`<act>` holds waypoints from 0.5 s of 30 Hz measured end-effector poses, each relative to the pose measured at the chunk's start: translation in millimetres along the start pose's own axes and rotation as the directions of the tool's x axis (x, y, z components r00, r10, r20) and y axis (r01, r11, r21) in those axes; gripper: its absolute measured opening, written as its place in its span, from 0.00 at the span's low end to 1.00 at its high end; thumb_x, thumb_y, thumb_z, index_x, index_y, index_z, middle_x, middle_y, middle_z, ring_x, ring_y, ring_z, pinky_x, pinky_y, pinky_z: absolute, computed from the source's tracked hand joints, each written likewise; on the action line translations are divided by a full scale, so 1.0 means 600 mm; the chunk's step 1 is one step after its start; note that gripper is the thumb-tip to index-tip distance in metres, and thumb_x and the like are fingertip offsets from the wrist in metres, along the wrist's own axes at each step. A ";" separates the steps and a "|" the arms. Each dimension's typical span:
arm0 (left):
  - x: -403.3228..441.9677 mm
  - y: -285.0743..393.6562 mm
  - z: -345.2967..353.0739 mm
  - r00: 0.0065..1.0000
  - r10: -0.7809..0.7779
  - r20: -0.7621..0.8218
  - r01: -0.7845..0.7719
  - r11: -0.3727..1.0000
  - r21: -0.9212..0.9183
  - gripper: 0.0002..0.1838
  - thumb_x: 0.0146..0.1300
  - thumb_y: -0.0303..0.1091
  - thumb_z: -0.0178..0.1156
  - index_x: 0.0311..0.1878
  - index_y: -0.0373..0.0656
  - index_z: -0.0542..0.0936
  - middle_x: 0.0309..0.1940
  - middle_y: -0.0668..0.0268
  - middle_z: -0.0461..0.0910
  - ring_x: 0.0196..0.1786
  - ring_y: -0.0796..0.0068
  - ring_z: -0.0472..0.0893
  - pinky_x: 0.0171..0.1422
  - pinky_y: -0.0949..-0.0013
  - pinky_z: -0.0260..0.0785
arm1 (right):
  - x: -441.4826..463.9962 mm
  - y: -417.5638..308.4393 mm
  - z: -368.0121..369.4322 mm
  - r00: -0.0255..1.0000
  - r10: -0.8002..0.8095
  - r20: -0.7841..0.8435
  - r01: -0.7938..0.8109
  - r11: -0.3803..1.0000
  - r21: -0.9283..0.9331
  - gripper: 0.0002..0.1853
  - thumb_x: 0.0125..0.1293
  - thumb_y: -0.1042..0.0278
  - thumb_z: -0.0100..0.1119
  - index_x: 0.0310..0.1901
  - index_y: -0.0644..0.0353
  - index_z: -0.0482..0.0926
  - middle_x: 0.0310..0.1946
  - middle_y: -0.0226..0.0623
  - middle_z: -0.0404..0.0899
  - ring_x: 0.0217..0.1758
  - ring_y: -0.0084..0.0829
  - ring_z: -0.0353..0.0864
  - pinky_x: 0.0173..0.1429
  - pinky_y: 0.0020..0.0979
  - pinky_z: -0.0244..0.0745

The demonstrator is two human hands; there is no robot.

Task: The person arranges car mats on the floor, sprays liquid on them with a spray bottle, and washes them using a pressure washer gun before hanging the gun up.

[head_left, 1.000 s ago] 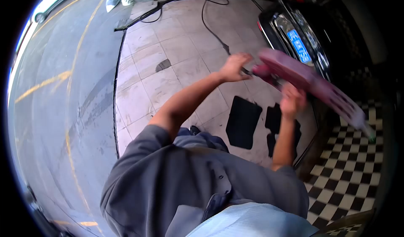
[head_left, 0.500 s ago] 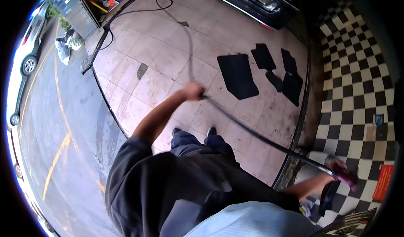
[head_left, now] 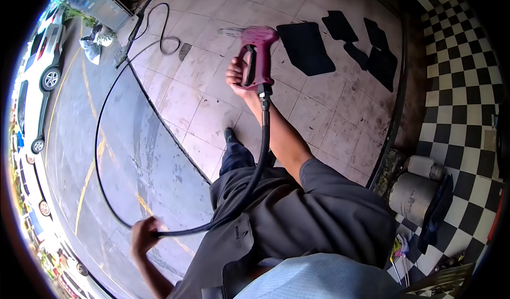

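Note:
My right hand is wrapped round the handle of a maroon spray gun, held up in front of my body. Its metal nozzle points left. From a metal fitting under the handle, a black hose runs down across my front. My left hand, low at the left and slightly blurred, is closed on this hose. Beyond that hand the hose loops up and across to the far left of the tiled floor.
Several black car mats lie on the tiles ahead. A metal drum stands at the right by a checkered floor. Parked cars line the far left, past a grey paved lane. A dark edge strip borders the tiles.
My right hand has brought the spray gun from the far right to the front centre. My left hand has drawn the hose down and left. The view has turned, and the dark car is mostly out of sight.

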State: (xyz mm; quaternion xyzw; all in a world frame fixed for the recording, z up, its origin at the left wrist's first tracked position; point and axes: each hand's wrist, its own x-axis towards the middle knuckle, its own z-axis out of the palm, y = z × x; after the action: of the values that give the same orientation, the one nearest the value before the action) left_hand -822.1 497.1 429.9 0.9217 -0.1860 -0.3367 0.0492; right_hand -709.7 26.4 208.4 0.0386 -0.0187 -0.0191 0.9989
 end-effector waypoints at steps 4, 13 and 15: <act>0.120 0.085 0.122 0.623 0.696 0.357 -0.225 0.596 -0.771 0.39 0.40 0.35 0.73 0.57 0.38 0.67 0.40 0.62 0.78 0.41 0.70 0.78 0.48 0.67 0.70 | 0.004 0.021 0.009 0.988 0.124 0.095 -0.123 0.992 -0.019 0.13 0.63 0.58 0.47 0.31 0.58 0.72 0.16 0.24 0.60 0.18 0.19 0.57 0.21 0.21 0.53; 0.367 0.254 0.258 0.884 0.395 -0.248 -0.390 0.334 -0.858 0.12 0.58 0.37 0.62 0.24 0.40 0.76 0.14 0.76 0.67 0.19 0.88 0.64 0.19 0.79 0.50 | -0.107 0.073 -0.033 0.820 -0.511 0.258 0.293 -0.012 -0.956 0.31 0.64 0.38 0.41 0.54 0.59 0.63 0.40 0.36 0.72 0.43 0.29 0.73 0.47 0.30 0.68; 0.336 0.280 0.277 0.920 0.358 -0.159 -0.261 0.258 -0.930 0.12 0.59 0.39 0.61 0.28 0.42 0.73 0.14 0.79 0.64 0.14 0.89 0.59 0.18 0.78 0.48 | -0.180 0.099 0.073 0.785 -0.620 -0.013 0.232 0.313 -0.921 0.40 0.61 0.32 0.38 0.62 0.59 0.57 0.53 0.39 0.66 0.59 0.32 0.64 0.64 0.35 0.56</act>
State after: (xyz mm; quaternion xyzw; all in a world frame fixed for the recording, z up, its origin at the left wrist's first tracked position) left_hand -838.4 271.5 217.1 0.6510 -0.1353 -0.4030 0.6289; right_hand -816.8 86.6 252.8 -0.4805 0.1919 -0.2872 0.8061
